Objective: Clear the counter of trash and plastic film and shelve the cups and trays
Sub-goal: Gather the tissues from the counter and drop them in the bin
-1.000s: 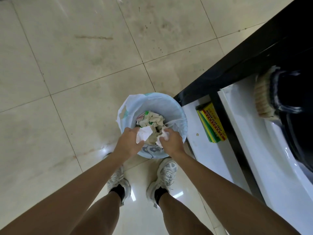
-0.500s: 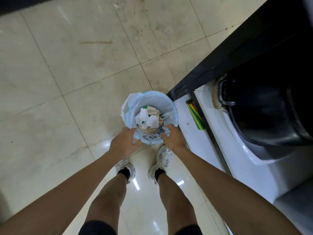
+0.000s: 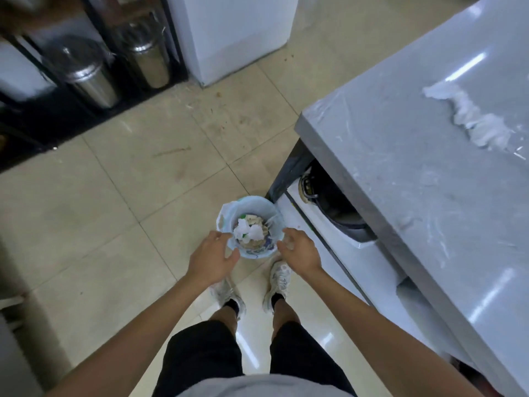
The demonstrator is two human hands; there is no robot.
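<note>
Dim, soft indoor light; glare streaks on the table point(image 3: 429, 167) at right and floor point(image 3: 114, 196) below; upper-left corner blurred, edges bowed.

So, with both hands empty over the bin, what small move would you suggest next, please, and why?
Probably turn right and reach for the plastic film on the counter. The left hand and right hand are open and empty beside the bin, whose white scraps already lie inside, while that crumpled film is the only clutter visible on the counter.
</note>
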